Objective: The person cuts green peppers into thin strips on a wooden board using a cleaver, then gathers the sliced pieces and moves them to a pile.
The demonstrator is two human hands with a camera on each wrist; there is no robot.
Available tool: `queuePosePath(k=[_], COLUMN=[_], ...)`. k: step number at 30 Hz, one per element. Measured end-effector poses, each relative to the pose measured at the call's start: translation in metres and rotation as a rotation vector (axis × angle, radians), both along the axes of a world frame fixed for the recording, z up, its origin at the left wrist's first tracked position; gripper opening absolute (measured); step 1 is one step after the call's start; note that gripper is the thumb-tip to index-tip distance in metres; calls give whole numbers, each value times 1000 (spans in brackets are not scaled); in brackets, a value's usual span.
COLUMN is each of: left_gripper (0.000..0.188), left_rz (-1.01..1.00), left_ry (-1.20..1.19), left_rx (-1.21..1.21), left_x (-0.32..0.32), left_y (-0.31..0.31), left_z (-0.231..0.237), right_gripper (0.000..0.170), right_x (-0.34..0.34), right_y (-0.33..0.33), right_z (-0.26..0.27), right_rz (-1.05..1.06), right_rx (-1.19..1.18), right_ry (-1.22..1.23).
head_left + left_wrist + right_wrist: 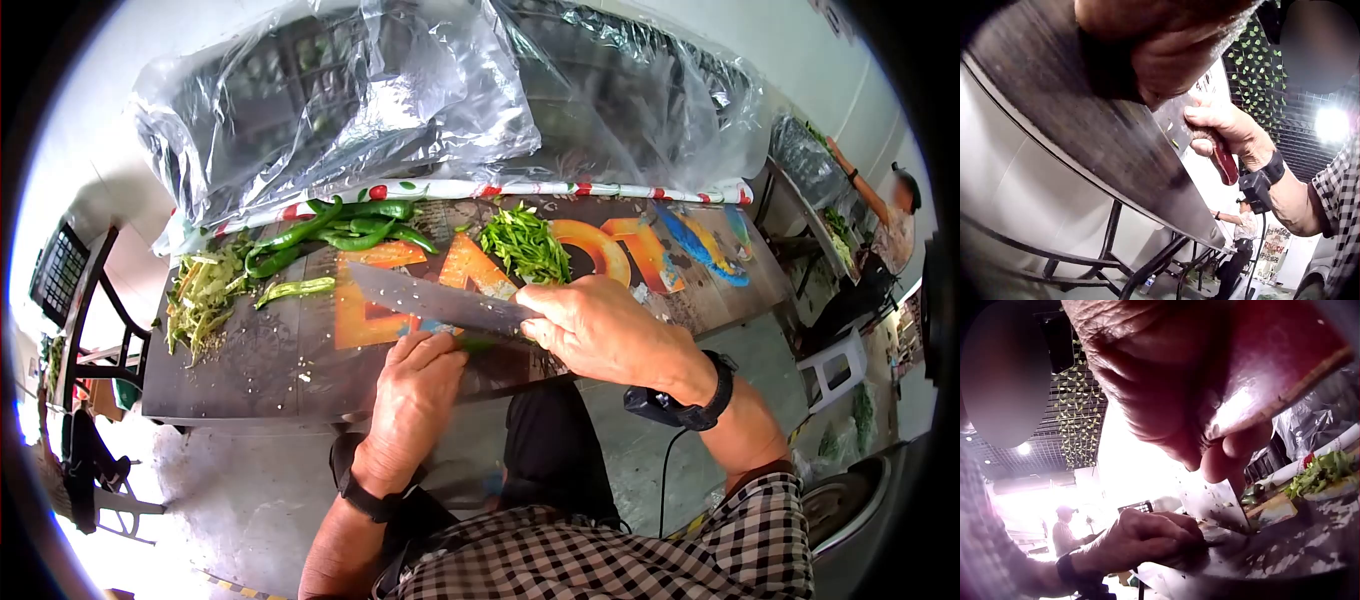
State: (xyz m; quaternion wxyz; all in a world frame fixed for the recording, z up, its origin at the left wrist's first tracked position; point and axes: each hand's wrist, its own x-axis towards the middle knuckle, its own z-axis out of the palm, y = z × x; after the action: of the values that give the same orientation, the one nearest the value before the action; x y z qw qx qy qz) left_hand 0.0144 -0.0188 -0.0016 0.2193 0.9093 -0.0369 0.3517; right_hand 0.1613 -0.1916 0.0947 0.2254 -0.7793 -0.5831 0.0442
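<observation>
My right hand (605, 325) grips a broad kitchen knife (430, 300) by its red handle (1226, 164). The flat blade, flecked with small bits, reaches left over the table, just beyond my left hand (418, 385). With fingers curled down at the table's near edge, my left hand holds a green pepper (476, 343), mostly hidden by the fingers and blade. Behind the knife lies a heap of sliced green pepper (525, 245). Several whole green peppers (350, 228) are piled at the back left. In the right wrist view the blade (1216, 503) stands steeply beside the left hand.
Pale cores and seeds (205, 295) heap up at the table's left end, near a light green strip (295, 290). Clear plastic sheeting (430, 90) covers the back. A white stool (835, 370) and another person (885, 240) are off to the right.
</observation>
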Motion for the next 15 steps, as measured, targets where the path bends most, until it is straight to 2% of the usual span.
queuePosePath(k=[15], left_gripper=[18], left_rz=[27], left_ry=[43], left_rx=[-77], left_x=[-1], left_y=[-2], left_z=[0], right_gripper=[13], right_x=[0], right_y=[9], right_z=[-1], right_rz=[89], right_rx=[-77], right_ry=[-33])
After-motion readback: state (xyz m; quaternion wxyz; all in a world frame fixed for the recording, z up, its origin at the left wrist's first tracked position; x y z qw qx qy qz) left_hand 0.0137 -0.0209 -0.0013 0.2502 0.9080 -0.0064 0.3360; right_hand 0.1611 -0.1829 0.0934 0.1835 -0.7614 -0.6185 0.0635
